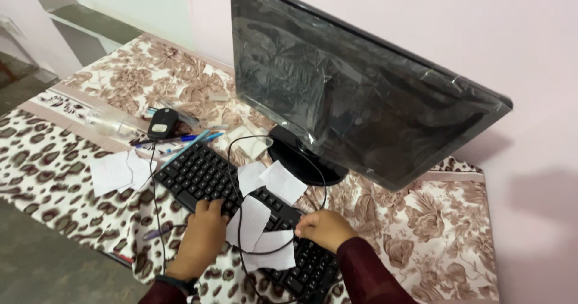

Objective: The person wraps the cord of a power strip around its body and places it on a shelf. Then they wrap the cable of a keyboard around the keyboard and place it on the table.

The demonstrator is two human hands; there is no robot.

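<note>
On the bench (421, 231), which is covered with a brown and cream floral and animal-print cloth, a black plastic computer keyboard (205, 171) lies diagonally, running from upper left to lower right. Several torn pieces of white lined paper (253, 219) lie across the middle of the keyboard, and a thin black cable (232, 159) loops over them.

The left hand (201, 235) rests palm down on the near edge of the keyboard, just left of the paper pieces; its fingers are curled over the keys, and its grip closes on nothing that can be seen. The right hand (325, 227) lies on the keyboard just right of the paper pieces, with fingers bent downward and fingertips touching the edge of the lowest piece; whether that grip pinches the paper cannot be told.

Behind the keyboard stands a black flat-screen monitor (361, 87) wrapped in clear plastic film, on a round black base. Left of the keyboard lie further white paper sheets (117, 171), blue pens (186, 140), a black car key fob (162, 123) and a clear plastic bottle (111, 123) on its side.
</note>
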